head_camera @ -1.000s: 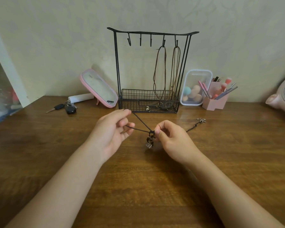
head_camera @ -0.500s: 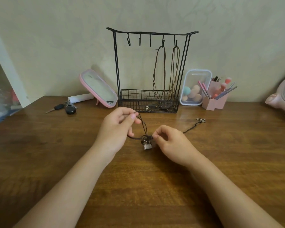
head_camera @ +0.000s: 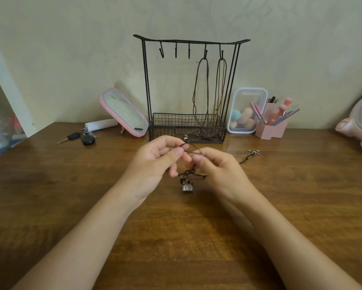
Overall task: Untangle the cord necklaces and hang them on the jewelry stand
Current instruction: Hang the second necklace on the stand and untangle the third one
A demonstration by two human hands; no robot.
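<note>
Above the table (head_camera: 197,237), left hand (head_camera: 155,162) and right hand (head_camera: 220,172) have drawn together, each pinching the now-slack cord necklace (head_camera: 191,151), pendant (head_camera: 187,186) hanging beneath; likely still untangling before the jewelry stand (head_camera: 146,91).

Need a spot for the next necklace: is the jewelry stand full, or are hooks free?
Not full. The jewelry stand's three left hooks hang bare; only the two right hooks carry cord necklaces.

Soft, dim, warm light fills the room. The desk (head_camera: 301,195) shows faint shadows under the arms. Wide-angle bending warps the edges.
</note>
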